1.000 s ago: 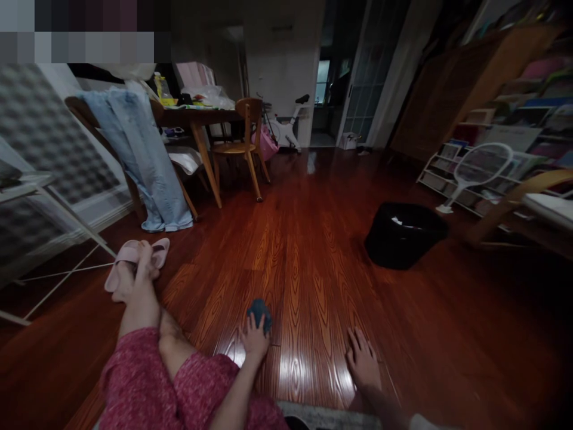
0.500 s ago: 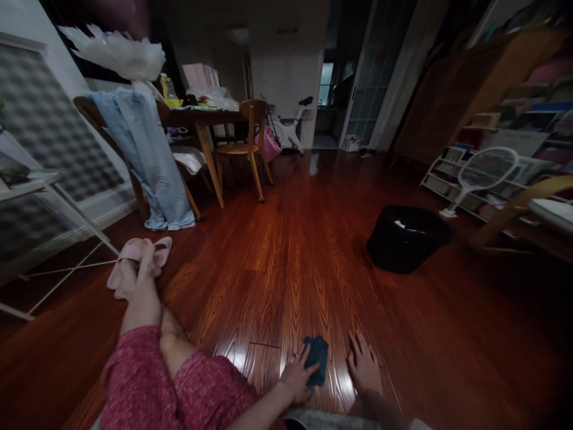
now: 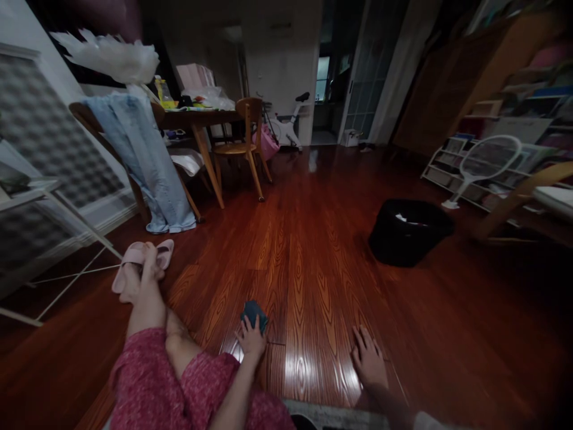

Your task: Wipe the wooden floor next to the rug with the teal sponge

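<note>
I sit on a glossy red-brown wooden floor (image 3: 313,251). My left hand (image 3: 250,341) presses a small dark blue-green cloth (image 3: 254,313) onto the boards just ahead of my knee, fingers curled over its near edge. My right hand (image 3: 369,362) lies flat on the floor to the right, fingers spread, holding nothing. My legs in pink patterned trousers (image 3: 179,385) stretch to the left, one foot in a pink slipper (image 3: 139,263).
A black bin (image 3: 409,232) stands on the floor ahead right. A wooden table and chair (image 3: 244,140) with jeans (image 3: 145,164) draped over another chair are at the back left. A white folding rack (image 3: 40,239) is at left, low shelves with a racket-shaped swatter (image 3: 486,164) at right.
My left hand has slid the cloth from beside my right hand back to the left and forward across the boards. The right hand has stayed flat in place.
</note>
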Demonstrator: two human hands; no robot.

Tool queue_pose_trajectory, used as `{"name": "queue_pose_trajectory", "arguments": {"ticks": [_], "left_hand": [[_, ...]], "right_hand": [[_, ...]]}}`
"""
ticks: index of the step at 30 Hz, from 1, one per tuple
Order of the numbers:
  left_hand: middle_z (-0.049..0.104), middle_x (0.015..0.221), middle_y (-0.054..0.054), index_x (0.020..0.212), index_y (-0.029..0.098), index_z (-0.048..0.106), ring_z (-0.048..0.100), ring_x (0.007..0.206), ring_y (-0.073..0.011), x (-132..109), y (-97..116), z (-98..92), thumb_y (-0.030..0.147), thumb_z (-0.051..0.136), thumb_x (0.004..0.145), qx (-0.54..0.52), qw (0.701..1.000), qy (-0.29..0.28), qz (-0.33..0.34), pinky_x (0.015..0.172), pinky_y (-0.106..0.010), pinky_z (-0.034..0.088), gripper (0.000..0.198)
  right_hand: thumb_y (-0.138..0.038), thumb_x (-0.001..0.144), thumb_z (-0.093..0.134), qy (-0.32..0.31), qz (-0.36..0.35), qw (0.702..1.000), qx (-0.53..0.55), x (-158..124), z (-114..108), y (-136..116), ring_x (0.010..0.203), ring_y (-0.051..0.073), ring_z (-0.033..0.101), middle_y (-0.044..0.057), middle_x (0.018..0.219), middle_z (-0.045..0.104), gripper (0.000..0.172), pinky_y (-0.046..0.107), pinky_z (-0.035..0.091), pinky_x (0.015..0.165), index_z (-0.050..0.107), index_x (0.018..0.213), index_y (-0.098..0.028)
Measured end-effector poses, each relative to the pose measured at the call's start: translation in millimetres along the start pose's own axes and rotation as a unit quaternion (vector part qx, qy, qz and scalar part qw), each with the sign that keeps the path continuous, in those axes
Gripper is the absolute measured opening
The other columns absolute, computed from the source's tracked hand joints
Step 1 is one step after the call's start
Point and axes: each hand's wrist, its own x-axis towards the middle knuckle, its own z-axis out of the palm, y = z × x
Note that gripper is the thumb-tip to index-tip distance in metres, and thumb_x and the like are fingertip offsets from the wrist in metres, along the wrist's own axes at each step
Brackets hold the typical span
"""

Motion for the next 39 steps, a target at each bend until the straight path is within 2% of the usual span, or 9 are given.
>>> {"name": "queue_pose_trajectory", "arguments": {"ticks": [5, 9, 13, 17, 21, 27, 31, 35, 39], "left_hand": [[0.013, 0.167, -0.015, 0.158, 0.026, 0.027, 0.012, 0.153, -0.0388, -24, 21, 17.7, 0.046, 0.047, 0.092, -0.005, 0.993, -0.026, 0.114, 0.120, -0.063, 0.013, 0.071], [-0.002, 0.169, -0.007, 0.156, 0.034, 0.029, 0.002, 0.155, -0.0341, -52, 55, 45.2, 0.061, 0.050, 0.088, -0.046, 0.911, -0.114, 0.393, 0.122, -0.062, 0.004, 0.076], [-0.003, 0.169, -0.004, 0.153, 0.039, 0.035, 0.006, 0.155, -0.0322, -63, 77, 58.1, 0.062, 0.051, 0.088, -0.049, 0.859, -0.145, 0.488, 0.121, -0.063, 0.004, 0.071], [0.005, 0.169, -0.001, 0.151, 0.042, 0.037, 0.009, 0.155, -0.0314, -42, 63, 40.7, 0.056, 0.048, 0.091, -0.056, 0.912, -0.099, 0.393, 0.122, -0.063, 0.005, 0.063], [0.017, 0.167, -0.008, 0.154, 0.033, 0.035, 0.011, 0.154, -0.0328, -8, 19, 11.1, 0.039, 0.047, 0.091, -0.018, 0.989, -0.002, 0.149, 0.121, -0.064, 0.003, 0.064], [0.026, 0.162, -0.025, 0.157, 0.013, 0.026, 0.015, 0.153, -0.0378, 3, -16, -0.9, 0.037, 0.042, 0.092, 0.015, 0.997, -0.013, -0.077, 0.118, -0.067, 0.012, 0.072], [0.016, 0.165, -0.021, 0.158, 0.014, 0.025, 0.004, 0.154, -0.0362, -25, 12, 15.0, 0.047, 0.044, 0.090, 0.011, 0.993, -0.041, 0.107, 0.122, -0.061, 0.003, 0.078], [-0.004, 0.168, -0.011, 0.158, 0.026, 0.026, -0.005, 0.155, -0.0320, -57, 52, 34.3, 0.056, 0.052, 0.084, -0.035, 0.919, -0.131, 0.370, 0.123, -0.057, -0.001, 0.084], [-0.004, 0.169, -0.006, 0.155, 0.033, 0.032, -0.001, 0.155, -0.0307, -66, 75, 41.6, 0.053, 0.056, 0.085, -0.050, 0.874, -0.143, 0.462, 0.123, -0.060, 0.002, 0.077]], "right_hand": [[-0.029, 0.092, 0.029, 0.005, -0.001, 1.000, 0.001, -1, 4, 0, 0.146, 0.022, 0.036, 0.010, 0.157, 0.042, 0.061, 0.046, 0.025, 0.120, 0.042, 0.151, -0.020], [-0.028, 0.093, 0.029, 0.003, -0.003, 1.000, -0.001, -1, 5, 1, 0.146, 0.023, 0.036, 0.011, 0.156, 0.043, 0.060, 0.048, 0.024, 0.120, 0.043, 0.150, -0.020], [-0.029, 0.093, 0.029, 0.005, -0.008, 1.000, -0.004, -1, 5, 3, 0.147, 0.024, 0.035, 0.011, 0.156, 0.044, 0.060, 0.049, 0.025, 0.120, 0.042, 0.151, -0.021], [-0.030, 0.093, 0.030, 0.005, -0.008, 1.000, -0.004, 0, 2, 2, 0.146, 0.024, 0.036, 0.010, 0.155, 0.044, 0.060, 0.048, 0.027, 0.119, 0.042, 0.151, -0.022], [-0.030, 0.092, 0.030, 0.006, -0.007, 1.000, -0.007, 0, 1, 2, 0.144, 0.023, 0.038, 0.010, 0.157, 0.042, 0.061, 0.046, 0.030, 0.117, 0.044, 0.150, -0.020], [-0.028, 0.091, 0.032, 0.007, -0.008, 1.000, -0.009, 0, 5, 3, 0.145, 0.023, 0.037, 0.009, 0.156, 0.044, 0.062, 0.047, 0.029, 0.118, 0.041, 0.152, -0.022], [-0.029, 0.093, 0.030, -0.005, -0.009, 1.000, -0.008, -1, 3, 1, 0.146, 0.023, 0.035, 0.010, 0.157, 0.043, 0.060, 0.047, 0.025, 0.120, 0.042, 0.151, -0.020], [-0.029, 0.093, 0.029, -0.005, -0.005, 1.000, -0.010, -1, -1, -1, 0.148, 0.023, 0.033, 0.011, 0.158, 0.041, 0.059, 0.046, 0.024, 0.121, 0.042, 0.151, -0.019], [-0.029, 0.093, 0.029, -0.006, -0.007, 1.000, -0.013, -2, -4, -2, 0.148, 0.023, 0.032, 0.011, 0.157, 0.042, 0.060, 0.047, 0.023, 0.121, 0.040, 0.151, -0.020]]}}
